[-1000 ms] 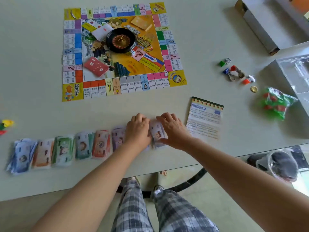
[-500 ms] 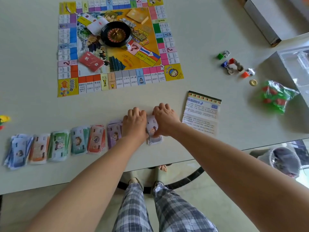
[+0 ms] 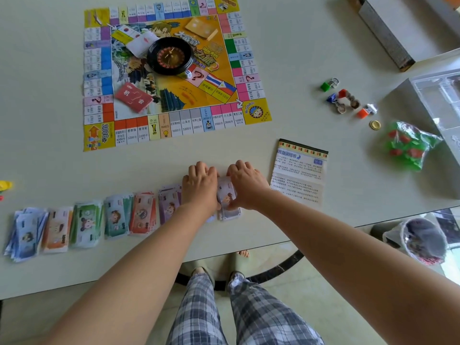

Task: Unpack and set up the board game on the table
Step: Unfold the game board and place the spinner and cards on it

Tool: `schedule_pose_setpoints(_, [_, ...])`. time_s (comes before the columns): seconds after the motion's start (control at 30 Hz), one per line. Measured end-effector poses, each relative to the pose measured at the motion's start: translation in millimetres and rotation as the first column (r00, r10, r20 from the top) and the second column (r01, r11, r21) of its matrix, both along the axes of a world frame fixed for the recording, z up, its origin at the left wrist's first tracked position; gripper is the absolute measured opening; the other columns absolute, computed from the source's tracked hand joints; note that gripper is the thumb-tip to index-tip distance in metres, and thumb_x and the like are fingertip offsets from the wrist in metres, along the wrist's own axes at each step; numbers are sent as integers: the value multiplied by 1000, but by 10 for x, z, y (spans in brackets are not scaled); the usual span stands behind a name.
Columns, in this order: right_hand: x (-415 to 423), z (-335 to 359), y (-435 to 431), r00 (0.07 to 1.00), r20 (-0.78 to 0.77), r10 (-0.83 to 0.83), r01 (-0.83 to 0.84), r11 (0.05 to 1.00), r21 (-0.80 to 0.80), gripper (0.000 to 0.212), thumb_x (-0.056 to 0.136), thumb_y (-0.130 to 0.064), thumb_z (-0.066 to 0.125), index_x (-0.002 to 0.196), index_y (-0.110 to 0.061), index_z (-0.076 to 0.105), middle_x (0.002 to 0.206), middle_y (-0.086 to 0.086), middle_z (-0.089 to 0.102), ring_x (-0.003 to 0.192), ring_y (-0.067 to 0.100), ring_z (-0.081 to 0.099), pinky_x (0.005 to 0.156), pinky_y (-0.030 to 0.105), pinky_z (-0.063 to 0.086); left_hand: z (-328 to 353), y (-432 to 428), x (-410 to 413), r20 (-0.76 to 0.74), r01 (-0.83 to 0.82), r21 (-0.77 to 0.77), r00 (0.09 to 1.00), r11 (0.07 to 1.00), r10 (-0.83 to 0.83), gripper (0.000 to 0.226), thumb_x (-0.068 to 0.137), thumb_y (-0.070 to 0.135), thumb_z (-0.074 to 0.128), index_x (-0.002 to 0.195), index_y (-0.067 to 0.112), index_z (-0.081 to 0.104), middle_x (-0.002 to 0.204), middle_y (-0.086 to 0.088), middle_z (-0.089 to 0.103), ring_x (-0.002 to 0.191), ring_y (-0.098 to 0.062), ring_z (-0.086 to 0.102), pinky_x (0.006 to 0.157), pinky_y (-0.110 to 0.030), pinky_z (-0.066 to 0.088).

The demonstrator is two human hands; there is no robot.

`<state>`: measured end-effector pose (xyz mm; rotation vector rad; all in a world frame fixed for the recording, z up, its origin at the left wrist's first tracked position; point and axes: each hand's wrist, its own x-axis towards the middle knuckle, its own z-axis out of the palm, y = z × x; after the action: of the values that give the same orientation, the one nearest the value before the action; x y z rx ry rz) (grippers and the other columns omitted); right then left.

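Last money stack (image 3: 227, 200) sits at 6 o'clock near the table (image 3: 323, 58) front edge, at the right end of the banknote row (image 3: 82, 222). Left hand (image 3: 200, 189) lies flat, fingers curled, pressing beside it; right hand (image 3: 245, 185) pinches its right edge with the thumb. To do well: square edges, keep gaps even. Versus earlier: hands barely moved, the view shifted; game board (image 3: 171, 70) at 12 o'clock unchanged.

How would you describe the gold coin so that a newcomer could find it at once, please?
Start at the game board and look right across the table to the scattered coloured pawns. Just below them, left of the bag of green and red pieces, lies the gold coin: the only flat, round, metallic piece there.
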<state>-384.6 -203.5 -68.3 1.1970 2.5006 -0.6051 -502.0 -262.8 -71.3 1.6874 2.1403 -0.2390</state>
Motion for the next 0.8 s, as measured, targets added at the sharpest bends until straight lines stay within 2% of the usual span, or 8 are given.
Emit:
schedule_pose_setpoints(0.43, [75, -11, -41, 999, -50, -8, 8, 1000, 1, 85, 66, -49, 80, 132, -15, 40, 123, 5, 40, 111, 21, 41, 94, 33, 42, 4, -7, 22, 7, -31, -5, 999, 999, 32, 64, 73, 32, 77, 124, 18, 41, 127, -8, 33, 119, -27, 33, 94, -33, 36])
schedule_pose_setpoints(0.57, [83, -29, -37, 998, -55, -10, 10, 1000, 6, 87, 64, -49, 81, 132, -16, 38, 123, 5, 37, 111, 21, 40, 94, 33, 43, 28, -40, 61, -46, 18, 84, 999, 996, -15, 68, 73, 30, 78, 125, 18, 37, 126, -9, 31, 116, -27, 36, 92, -32, 38])
schedule_pose_setpoints(0.67, [144, -39, -54, 988, -143, -61, 62, 998, 0, 89, 61, -46, 84, 130, -17, 36, 120, 5, 35, 107, 22, 42, 90, 32, 44, 47, -66, 100, -45, 61, 110, 997, 992, -57, 52, 77, 30, 75, 117, 18, 44, 122, -7, 34, 114, -26, 36, 94, -34, 37])
schedule_pose_setpoints(0.73, [186, -57, -49, 982, -177, -60, 61, 998, 1, 79, 60, -49, 84, 121, -19, 43, 114, 4, 35, 103, 21, 42, 84, 30, 42, 63, -53, 85, -50, 69, 65, 997, 995, -66, 41, 81, 32, 69, 113, 16, 49, 122, -7, 35, 116, -27, 34, 96, -35, 34])
schedule_pose_setpoints(0.8, [228, -96, -22, 984, -173, -44, 41, 999, -21, 62, 63, -54, 81, 109, -22, 53, 109, 1, 34, 102, 19, 41, 79, 28, 39, 59, -22, 38, -38, 101, 21, 994, 995, -100, 40, 81, 36, 67, 112, 17, 51, 121, -6, 37, 116, -27, 33, 95, -34, 33])
